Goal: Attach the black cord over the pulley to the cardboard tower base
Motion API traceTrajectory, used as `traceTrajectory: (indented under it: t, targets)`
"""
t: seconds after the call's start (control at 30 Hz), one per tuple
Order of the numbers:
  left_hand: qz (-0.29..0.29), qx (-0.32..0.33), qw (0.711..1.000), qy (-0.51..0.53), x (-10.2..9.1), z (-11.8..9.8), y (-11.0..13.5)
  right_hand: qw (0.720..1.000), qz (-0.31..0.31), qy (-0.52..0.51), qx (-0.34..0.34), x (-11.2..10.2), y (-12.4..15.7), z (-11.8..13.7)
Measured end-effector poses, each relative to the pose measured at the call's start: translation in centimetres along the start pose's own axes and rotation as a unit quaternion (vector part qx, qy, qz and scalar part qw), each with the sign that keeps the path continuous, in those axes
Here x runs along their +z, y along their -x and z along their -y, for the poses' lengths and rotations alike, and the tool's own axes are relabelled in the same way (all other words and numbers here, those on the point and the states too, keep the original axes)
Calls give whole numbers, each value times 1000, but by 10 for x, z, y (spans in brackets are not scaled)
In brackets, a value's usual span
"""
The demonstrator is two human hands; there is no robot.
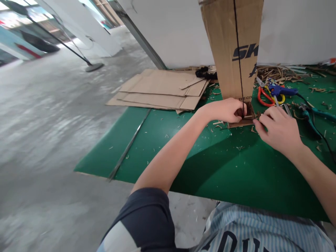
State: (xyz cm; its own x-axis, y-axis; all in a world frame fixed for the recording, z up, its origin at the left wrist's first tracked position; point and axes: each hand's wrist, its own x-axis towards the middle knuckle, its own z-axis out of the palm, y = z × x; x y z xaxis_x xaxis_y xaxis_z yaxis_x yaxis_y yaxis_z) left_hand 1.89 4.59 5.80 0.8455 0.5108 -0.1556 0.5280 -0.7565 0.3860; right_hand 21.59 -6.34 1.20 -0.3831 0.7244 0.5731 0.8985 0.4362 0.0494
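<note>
Green mat (210, 175): cardboard strip (231, 45) upright between left hand (223, 111), right hand (278, 131).

Red scissors (264, 98) and a blue glue gun (283, 90) crowd beyond the right hand (279, 131); upright cardboard (231, 49) blocks ahead of the left hand (220, 111); green mat (223, 175) leaves room nearer the body.

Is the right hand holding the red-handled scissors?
No, the right hand is down by the cardboard's base, and the red-handled scissors lie apart on the green mat.

Upright cardboard panel (231, 49) cut off by top edge; lower end partly hidden behind left hand (223, 111). Anything pinched by right hand (278, 133): too small to tell.
</note>
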Motion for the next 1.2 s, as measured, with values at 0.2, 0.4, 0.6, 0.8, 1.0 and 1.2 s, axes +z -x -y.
traceTrajectory:
  t: [0.2,0.4,0.6,0.8,1.0,1.2]
  targets:
    - [4,0,1000,3,0,-3,0,991,-41,-127,-21,12,0,-7]
    - [-2,-7,998,66,2,2,1,978,-8,-196,76,18,1,-2]
    - [-8,-4,998,69,4,7,-1,949,-29,-249,193,18,-3,-3]
    - [-3,-2,998,65,4,7,-1,941,-46,-226,246,21,-3,-5]
    - [-13,8,998,68,5,10,-2,951,-45,-171,254,23,1,-4]
    - [-1,16,996,85,4,6,-1,968,-16,-173,181,26,-15,-6]
